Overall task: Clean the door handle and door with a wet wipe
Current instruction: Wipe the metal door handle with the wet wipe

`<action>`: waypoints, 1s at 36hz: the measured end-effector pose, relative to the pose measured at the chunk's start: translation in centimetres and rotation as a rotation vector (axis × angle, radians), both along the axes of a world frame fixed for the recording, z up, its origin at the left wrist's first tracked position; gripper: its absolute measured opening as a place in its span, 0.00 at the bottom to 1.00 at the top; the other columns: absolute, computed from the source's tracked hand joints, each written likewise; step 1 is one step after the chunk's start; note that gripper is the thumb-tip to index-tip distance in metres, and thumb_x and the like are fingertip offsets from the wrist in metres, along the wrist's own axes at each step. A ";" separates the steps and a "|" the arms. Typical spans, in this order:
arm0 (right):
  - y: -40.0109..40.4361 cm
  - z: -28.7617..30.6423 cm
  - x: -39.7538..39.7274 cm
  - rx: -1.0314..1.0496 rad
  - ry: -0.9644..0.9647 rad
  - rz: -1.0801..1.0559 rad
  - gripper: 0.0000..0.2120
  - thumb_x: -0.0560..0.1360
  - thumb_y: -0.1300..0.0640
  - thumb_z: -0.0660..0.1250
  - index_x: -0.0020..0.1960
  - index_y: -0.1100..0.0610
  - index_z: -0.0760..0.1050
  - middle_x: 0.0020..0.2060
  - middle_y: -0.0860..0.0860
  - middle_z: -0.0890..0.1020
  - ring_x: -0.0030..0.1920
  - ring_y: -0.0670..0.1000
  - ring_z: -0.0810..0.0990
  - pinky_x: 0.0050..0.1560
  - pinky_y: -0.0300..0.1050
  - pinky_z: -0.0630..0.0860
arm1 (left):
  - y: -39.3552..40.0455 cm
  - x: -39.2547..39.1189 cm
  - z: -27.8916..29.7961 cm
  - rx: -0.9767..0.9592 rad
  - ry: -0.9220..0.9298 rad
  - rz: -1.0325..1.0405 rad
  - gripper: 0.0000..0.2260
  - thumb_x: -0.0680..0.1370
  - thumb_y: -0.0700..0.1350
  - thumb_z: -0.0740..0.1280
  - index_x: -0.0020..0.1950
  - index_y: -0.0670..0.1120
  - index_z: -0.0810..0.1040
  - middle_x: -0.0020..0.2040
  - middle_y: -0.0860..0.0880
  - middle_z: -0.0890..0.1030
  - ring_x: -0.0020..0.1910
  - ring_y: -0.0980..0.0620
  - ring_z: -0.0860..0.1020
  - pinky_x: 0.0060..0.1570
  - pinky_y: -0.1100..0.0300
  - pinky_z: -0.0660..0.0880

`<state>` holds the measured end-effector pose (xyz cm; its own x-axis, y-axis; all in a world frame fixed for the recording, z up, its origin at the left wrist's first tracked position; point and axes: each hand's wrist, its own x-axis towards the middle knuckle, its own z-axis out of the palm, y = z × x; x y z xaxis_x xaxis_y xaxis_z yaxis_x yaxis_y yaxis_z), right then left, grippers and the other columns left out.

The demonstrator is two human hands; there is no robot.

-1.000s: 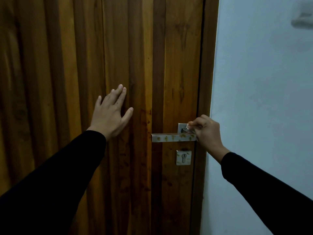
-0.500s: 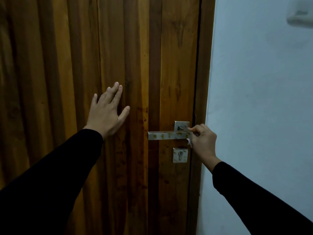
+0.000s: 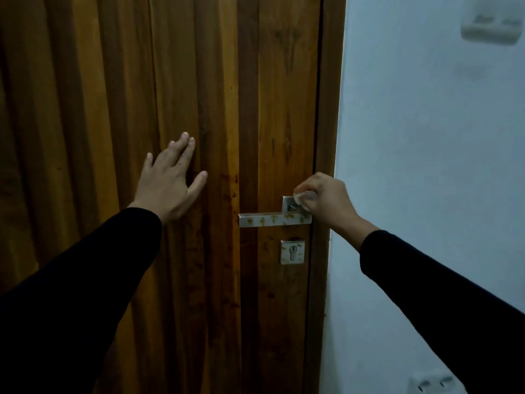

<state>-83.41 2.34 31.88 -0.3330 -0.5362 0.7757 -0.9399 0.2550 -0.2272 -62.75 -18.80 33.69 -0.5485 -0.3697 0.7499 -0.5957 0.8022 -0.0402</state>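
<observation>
Upright wooden door [image 3: 181, 81] of vertical planks, stained metal door handle [image 3: 272, 219] mounted near its right edge, square keyhole plate [image 3: 292, 252] just below the handle

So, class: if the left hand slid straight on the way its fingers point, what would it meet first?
Only more door. The left hand lies flat on the wood, fingers pointing up and slightly right, and nothing but bare boards shows above them up to the picture's edge.

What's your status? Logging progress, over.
Left hand flat on door. Right hand pinches wet wipe at handle base. Handle spotted. Nothing blocking.
</observation>
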 end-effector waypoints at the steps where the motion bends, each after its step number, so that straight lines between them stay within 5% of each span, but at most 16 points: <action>1: -0.2 0.2 0.0 0.047 0.015 0.004 0.07 0.72 0.65 0.68 0.47 0.57 0.82 0.47 0.51 0.79 0.46 0.48 0.77 0.40 0.25 0.65 | 0.0 0.0 0.0 0.003 -0.002 0.001 0.30 0.80 0.60 0.47 0.78 0.49 0.43 0.79 0.50 0.43 0.77 0.48 0.48 0.73 0.45 0.47; 10: -0.2 1.1 0.1 0.315 -0.038 0.005 0.11 0.75 0.68 0.64 0.51 0.56 0.82 0.53 0.52 0.81 0.47 0.46 0.75 0.37 0.27 0.68 | -0.2 -0.1 -0.2 0.002 0.008 -0.007 0.30 0.80 0.60 0.48 0.78 0.50 0.42 0.78 0.51 0.42 0.77 0.49 0.47 0.74 0.45 0.46; 36: 3.7 2.7 3.8 0.214 -0.255 0.072 0.07 0.75 0.63 0.66 0.47 0.55 0.82 0.46 0.49 0.80 0.47 0.47 0.77 0.37 0.31 0.70 | 0.1 0.0 -0.2 0.018 0.016 -0.023 0.30 0.80 0.60 0.48 0.78 0.49 0.43 0.79 0.50 0.42 0.77 0.49 0.47 0.74 0.43 0.46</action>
<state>-79.62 6.06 34.60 -0.4572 -0.7071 0.5394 -0.8770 0.2574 -0.4058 -62.80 -18.72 33.52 -0.5449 -0.3711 0.7519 -0.5779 0.8160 -0.0161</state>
